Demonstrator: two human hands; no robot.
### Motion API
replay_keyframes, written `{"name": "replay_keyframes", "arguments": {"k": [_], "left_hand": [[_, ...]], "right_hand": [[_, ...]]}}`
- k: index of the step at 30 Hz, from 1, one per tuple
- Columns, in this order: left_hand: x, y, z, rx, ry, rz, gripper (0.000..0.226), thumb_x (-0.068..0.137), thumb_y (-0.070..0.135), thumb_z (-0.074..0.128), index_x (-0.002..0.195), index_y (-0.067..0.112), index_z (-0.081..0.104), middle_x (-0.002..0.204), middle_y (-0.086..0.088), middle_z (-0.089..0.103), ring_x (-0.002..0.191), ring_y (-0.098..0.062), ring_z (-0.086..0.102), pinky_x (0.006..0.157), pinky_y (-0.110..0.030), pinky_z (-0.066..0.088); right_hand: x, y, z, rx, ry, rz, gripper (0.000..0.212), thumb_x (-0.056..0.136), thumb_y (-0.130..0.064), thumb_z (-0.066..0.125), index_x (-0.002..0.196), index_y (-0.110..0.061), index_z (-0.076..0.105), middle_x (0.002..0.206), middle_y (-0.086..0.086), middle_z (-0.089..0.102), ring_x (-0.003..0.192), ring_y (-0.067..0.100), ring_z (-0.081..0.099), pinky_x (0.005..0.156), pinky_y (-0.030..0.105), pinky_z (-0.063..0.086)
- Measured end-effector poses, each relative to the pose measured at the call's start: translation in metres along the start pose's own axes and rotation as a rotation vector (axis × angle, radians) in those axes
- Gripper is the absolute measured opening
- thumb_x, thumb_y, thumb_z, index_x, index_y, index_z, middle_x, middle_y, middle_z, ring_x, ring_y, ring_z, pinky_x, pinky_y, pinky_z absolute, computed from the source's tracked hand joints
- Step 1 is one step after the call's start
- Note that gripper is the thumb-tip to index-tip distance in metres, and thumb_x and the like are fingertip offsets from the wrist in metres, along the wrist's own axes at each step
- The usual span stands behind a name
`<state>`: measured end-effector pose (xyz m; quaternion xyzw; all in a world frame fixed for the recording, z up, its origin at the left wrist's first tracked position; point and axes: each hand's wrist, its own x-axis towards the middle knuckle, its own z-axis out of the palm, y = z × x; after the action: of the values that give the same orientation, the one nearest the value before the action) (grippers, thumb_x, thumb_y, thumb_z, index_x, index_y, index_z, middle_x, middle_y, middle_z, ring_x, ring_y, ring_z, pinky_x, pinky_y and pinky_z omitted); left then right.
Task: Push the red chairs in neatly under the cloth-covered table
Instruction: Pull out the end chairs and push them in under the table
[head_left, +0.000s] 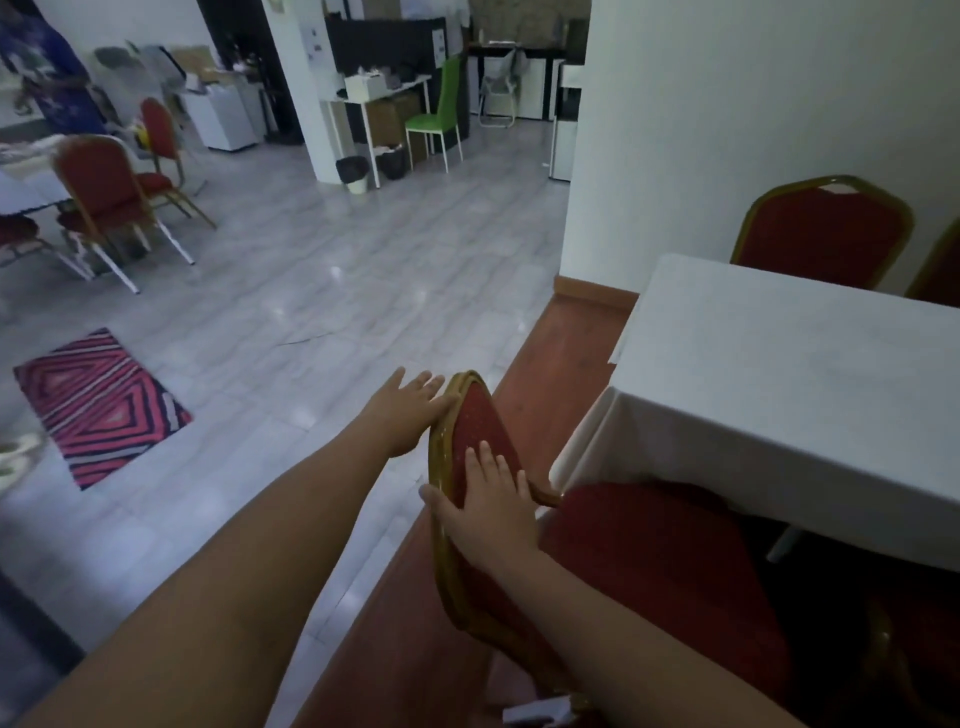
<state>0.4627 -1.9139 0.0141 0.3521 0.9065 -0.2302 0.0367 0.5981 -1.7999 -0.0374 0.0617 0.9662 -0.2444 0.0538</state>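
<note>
A red chair with a gold frame (480, 415) stands at the near left side of the table with the white cloth (779, 374). Its seat (660, 561) reaches partly under the hanging cloth. My left hand (410, 410) lies flat against the outer face of the backrest near its top, fingers spread. My right hand (488, 499) grips the backrest lower down, fingers on the red inner padding and thumb around the gold rim. Another red chair (826, 234) stands at the far side of the table against the wall, with a second one (940, 270) beside it at the right edge.
Grey tiled floor (322, 291) opens to the left, with a striped red rug (98, 405) on it. Two more red chairs (104, 192) stand at another table far left, near a person in blue (47, 73). A green chair (441, 114) and desk sit at the back.
</note>
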Motion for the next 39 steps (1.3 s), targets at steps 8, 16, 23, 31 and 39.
{"name": "replay_keyframes", "arguments": {"k": [8,16,23,31,39], "left_hand": [[0.031,-0.011,0.033,-0.087,0.155,0.189,0.05,0.097,0.022,0.05,0.144,0.026,0.034,0.16,-0.009,0.016,0.147,-0.025,0.015,0.116,-0.048,0.017],[0.02,-0.012,0.05,-0.24,0.403,0.261,0.032,0.088,0.016,0.06,0.12,0.017,0.058,0.146,-0.007,0.046,0.139,-0.025,0.038,0.108,-0.046,0.032],[-0.01,0.013,0.063,-0.296,0.496,0.303,0.041,0.074,0.025,0.079,0.11,0.014,0.062,0.135,-0.013,0.057,0.128,-0.029,0.052,0.101,-0.046,0.043],[-0.023,0.049,0.057,-0.351,0.475,0.471,0.058,0.066,0.035,0.085,0.112,0.012,0.058,0.132,-0.015,0.058,0.126,-0.033,0.052,0.104,-0.051,0.042],[-0.01,0.07,0.041,-0.471,0.556,0.716,0.054,0.068,0.049,0.077,0.104,0.011,0.066,0.11,-0.008,0.069,0.108,-0.028,0.064,0.094,-0.044,0.047]], "right_hand": [[0.006,-0.028,0.024,-0.047,0.059,0.19,0.085,0.087,-0.057,0.041,0.154,-0.015,0.011,0.162,0.004,0.011,0.145,0.025,0.019,0.119,0.051,0.005],[0.003,-0.019,0.02,-0.029,0.058,0.039,0.079,0.086,-0.052,0.045,0.15,-0.01,0.026,0.154,0.006,0.036,0.143,0.022,0.029,0.12,0.043,0.009],[-0.038,0.008,0.017,-0.109,0.045,-0.086,0.086,0.081,-0.059,0.044,0.15,-0.009,0.028,0.153,0.007,0.037,0.143,0.022,0.029,0.119,0.039,0.013],[-0.094,0.047,0.01,-0.008,0.119,-0.058,0.083,0.072,-0.056,0.045,0.147,-0.02,0.039,0.145,-0.004,0.049,0.13,0.014,0.046,0.107,0.034,0.036],[-0.137,0.024,0.046,-0.031,0.548,0.265,0.059,0.081,-0.044,0.051,0.134,-0.018,0.054,0.136,-0.002,0.057,0.117,0.014,0.056,0.095,0.032,0.043]]}}
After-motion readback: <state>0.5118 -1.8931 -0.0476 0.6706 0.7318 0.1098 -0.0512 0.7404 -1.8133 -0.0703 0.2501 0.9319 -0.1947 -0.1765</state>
